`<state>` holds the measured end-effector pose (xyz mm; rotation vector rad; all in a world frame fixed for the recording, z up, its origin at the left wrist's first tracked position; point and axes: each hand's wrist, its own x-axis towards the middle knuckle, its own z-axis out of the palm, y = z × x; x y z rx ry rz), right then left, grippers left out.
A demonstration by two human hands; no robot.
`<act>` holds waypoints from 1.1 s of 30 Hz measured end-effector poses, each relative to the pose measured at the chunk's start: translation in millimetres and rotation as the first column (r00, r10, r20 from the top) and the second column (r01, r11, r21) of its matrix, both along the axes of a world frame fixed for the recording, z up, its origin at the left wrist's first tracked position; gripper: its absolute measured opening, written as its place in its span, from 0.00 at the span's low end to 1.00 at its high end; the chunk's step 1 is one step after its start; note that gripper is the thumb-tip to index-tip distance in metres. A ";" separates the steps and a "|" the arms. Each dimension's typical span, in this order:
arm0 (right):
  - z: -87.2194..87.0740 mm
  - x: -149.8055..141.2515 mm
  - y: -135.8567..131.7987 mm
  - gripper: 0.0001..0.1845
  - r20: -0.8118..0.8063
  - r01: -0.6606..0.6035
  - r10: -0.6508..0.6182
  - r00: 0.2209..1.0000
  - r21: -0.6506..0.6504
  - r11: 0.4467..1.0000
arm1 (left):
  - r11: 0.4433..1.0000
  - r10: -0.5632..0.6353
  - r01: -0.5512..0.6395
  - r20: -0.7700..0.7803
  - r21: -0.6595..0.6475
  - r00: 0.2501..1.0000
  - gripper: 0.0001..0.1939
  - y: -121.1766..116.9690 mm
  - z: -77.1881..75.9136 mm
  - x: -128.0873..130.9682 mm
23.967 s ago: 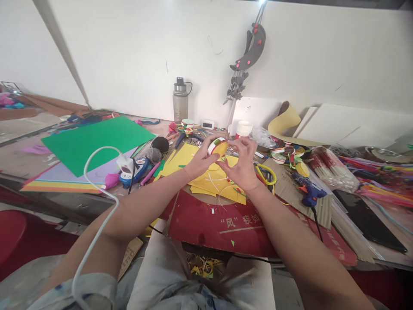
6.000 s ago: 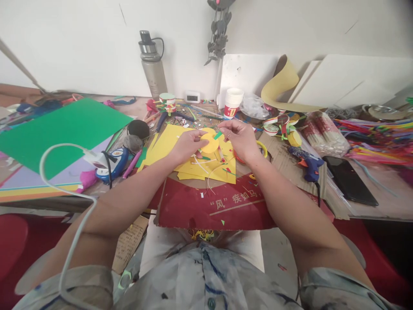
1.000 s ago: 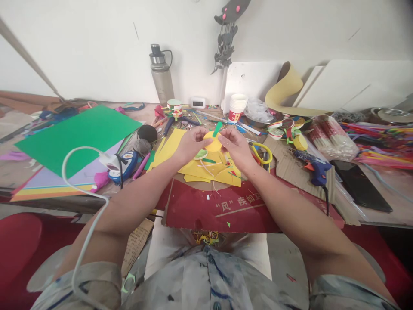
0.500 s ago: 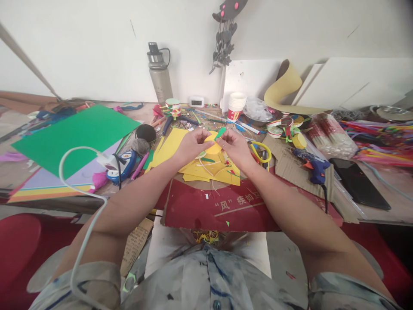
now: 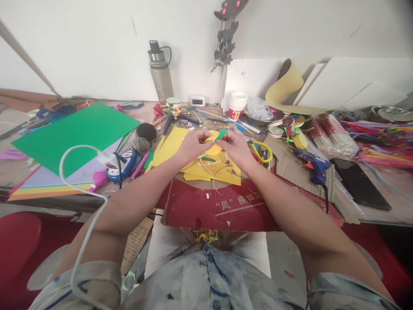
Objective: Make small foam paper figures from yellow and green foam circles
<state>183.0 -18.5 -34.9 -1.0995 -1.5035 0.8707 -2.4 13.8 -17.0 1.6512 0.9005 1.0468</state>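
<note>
We saw the green strip [image 5: 220,135] change its lie over the last second: it had stuck out straight from the far edge of the yellow disc [image 5: 213,149], and now it leaned over toward the right at the disc's far right edge. The right hand [image 5: 235,147], just right of the disc, had its thumb and forefinger pinched together on the strip. On the disc's left side, the left hand [image 5: 193,146] had thumb and fingers clamped on the disc's edge, so we judged that one hand steadied the disc while the other worked the strip against it. We could not tell whether the strip was fastened there or only pressed. The disc was held over the yellow paper [image 5: 171,144]; nearer the person than the disc lay the red cardboard [image 5: 193,209], and to its right the blue glue gun [image 5: 319,170].
</note>
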 end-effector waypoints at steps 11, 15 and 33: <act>-0.8 -0.3 0.2 0.08 0.061 0.029 -0.028 0.998 -0.007 1.000 | 0.999 0.025 -0.022 -0.073 0.047 0.997 0.06 -3.0 3.4 1.2; -1.6 0.2 0.0 0.09 0.061 0.021 -0.020 0.998 -0.022 1.000 | 0.999 0.036 -0.033 -0.073 0.033 0.997 0.05 -3.3 2.7 1.9; 4.6 -5.1 -6.4 0.46 0.028 -0.210 0.208 0.978 0.081 0.974 | 0.929 -0.150 0.286 0.465 -0.237 0.872 0.34 7.4 -5.0 -1.5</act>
